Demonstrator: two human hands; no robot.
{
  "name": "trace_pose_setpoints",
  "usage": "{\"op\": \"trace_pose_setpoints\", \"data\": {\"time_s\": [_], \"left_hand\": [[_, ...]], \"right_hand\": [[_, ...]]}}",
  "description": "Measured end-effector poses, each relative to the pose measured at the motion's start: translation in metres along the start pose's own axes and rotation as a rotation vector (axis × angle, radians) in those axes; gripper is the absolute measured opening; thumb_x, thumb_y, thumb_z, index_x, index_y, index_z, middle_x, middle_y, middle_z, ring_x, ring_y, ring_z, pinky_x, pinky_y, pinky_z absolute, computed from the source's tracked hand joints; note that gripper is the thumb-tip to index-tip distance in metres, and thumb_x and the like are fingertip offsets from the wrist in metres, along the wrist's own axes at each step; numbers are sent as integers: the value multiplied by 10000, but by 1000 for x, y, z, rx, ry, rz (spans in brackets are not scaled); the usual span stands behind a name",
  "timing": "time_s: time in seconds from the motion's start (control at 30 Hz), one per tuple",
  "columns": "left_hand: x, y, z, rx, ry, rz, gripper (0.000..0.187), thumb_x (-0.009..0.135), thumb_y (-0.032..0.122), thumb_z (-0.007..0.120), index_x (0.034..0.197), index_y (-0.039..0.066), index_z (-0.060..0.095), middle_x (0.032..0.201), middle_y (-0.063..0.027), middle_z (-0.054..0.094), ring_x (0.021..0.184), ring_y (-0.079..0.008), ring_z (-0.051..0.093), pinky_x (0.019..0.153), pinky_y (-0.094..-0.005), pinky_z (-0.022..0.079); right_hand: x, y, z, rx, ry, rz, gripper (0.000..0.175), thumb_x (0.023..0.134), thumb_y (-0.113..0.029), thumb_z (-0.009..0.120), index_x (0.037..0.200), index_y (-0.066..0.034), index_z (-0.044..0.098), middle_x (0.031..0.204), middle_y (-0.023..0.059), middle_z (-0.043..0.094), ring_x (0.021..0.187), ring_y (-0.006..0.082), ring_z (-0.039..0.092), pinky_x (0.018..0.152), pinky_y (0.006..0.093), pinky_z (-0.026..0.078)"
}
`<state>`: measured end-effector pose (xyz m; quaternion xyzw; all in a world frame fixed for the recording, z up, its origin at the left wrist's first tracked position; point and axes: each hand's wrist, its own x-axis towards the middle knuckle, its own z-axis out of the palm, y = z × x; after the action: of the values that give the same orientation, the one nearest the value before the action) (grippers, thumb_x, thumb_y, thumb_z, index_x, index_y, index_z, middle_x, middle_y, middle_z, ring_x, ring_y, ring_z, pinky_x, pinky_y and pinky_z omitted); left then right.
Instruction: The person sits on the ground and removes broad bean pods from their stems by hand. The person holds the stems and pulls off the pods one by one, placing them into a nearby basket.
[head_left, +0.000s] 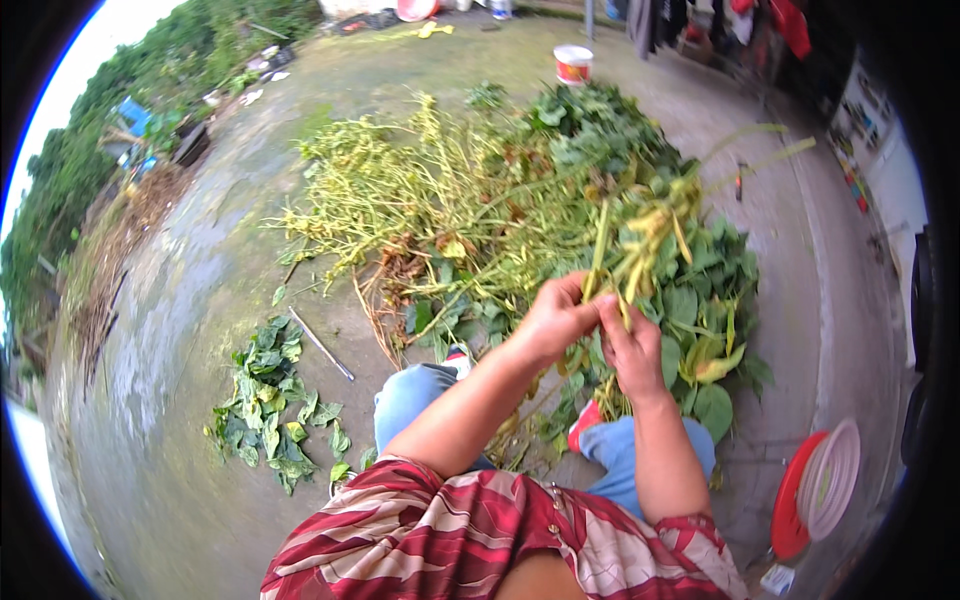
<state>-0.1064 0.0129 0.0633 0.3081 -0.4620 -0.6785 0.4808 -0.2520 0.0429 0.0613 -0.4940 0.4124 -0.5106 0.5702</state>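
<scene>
My left hand (559, 311) grips a yellow-green bean plant stem with pods (649, 225), held up before me. Close against it, my right hand (634, 349) has its fingers pinched on a yellowish pod at the lower end of the same plant. Beneath and beyond both hands spreads a large heap of pulled bean plants (450, 195), with pale stripped-looking stems on the left and dark green leaves (694, 289) on the right. Parts of the fingers and stem overlap, so the exact grip is partly hidden.
A small pile of leaves (270, 405) lies at the left beside a thin metal rod (321, 343). A white and red bucket (573, 64) stands behind the heap. At the lower right are a red basin (793, 499) and a pale pink plastic basket (829, 480). A small tool (739, 182) lies on the concrete.
</scene>
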Motion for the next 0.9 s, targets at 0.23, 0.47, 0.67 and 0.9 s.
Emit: {"op": "trace_pose_setpoints", "data": {"time_s": [0.23,0.47,0.67,0.9], "left_hand": [[-5,7,-2,-23,-89,5,187,973,228,628,958,42,621,782,18,606,660,-61,512,575,-225,406],[-8,11,-2,171,-117,98,168,975,146,574,1039,-5,611,803,-2,622,697,-71,552,616,-249,459],[-2,-4,-3,100,-96,90,182,973,151,588,1052,-9,620,825,-15,646,704,-70,583,618,-256,487],[-3,-3,-3,282,43,88,181,903,142,664,962,-29,646,753,-44,662,693,-86,603,633,-285,511]], "right_hand": [[-2,3,-7,335,-51,108,293,994,-305,584,803,-84,560,584,-48,425,412,36,340,370,209,239],[-3,-5,-5,44,25,53,262,987,-277,540,858,-56,596,668,-3,527,443,41,403,367,192,288],[-1,0,-7,83,21,80,231,988,-256,483,985,-58,602,707,-2,541,440,47,418,359,193,289],[2,12,-16,234,-29,315,262,968,-286,421,869,-78,545,674,35,541,419,100,385,364,227,275]]}}
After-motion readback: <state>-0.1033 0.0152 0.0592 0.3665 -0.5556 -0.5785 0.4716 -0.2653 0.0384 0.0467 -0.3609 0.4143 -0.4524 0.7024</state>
